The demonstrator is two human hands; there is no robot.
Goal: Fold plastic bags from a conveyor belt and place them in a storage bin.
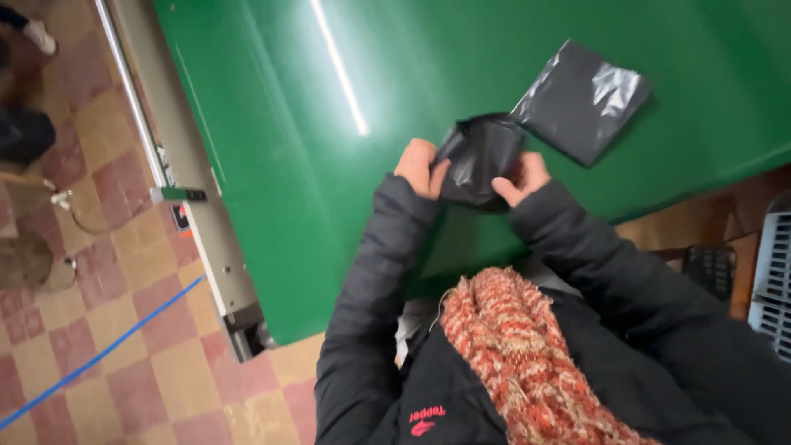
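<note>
Red knitted scarf nearest; crumpled black bag being gripped by left hand and right hand, fingers closed; flat black parcel lying just beyond, long axis diagonal on green belt.

Both arms, in dark padded sleeves, extend forward, elbows bent. Left hand and right hand face each other, fingers curled closed.

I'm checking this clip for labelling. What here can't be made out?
Head view:
- Contents of the black bag: its opaque plastic hides them.
- Fingertips of the left hand and right hand: tucked behind the bag.
- Grey crate: cut off by the right edge.
- Flat bag: contents unseen.
</note>
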